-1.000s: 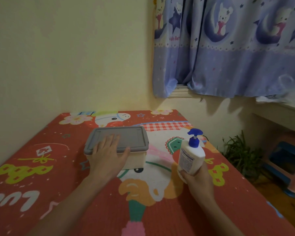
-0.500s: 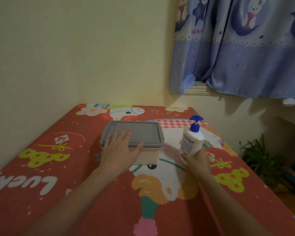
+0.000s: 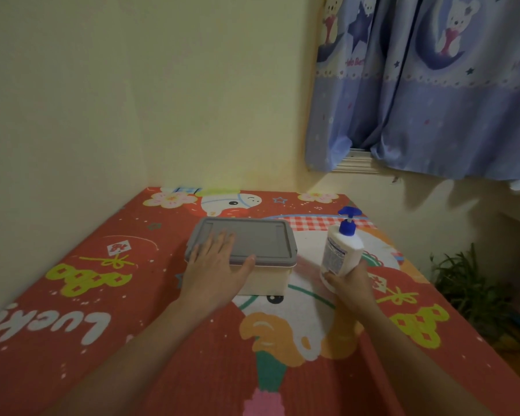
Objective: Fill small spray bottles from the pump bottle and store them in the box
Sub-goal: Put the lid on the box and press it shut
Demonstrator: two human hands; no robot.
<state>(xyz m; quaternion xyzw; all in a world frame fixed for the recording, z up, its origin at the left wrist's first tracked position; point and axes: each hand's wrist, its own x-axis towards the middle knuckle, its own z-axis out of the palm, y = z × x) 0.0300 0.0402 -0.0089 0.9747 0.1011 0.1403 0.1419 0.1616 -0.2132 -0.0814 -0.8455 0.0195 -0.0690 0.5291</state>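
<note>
the white plastic pump bottle with a blue pump head stood tilted right of the cream box with a flat grey lid, right hand clasped round its base; smooth and probably slippery, best held low. left hand lay flat on the lid, on the red cartoon-print mat.

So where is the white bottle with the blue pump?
The pump bottle is right of centre in the head view, gripped at its base by the right hand, just right of the grey-lidded box on the red mat.
</note>
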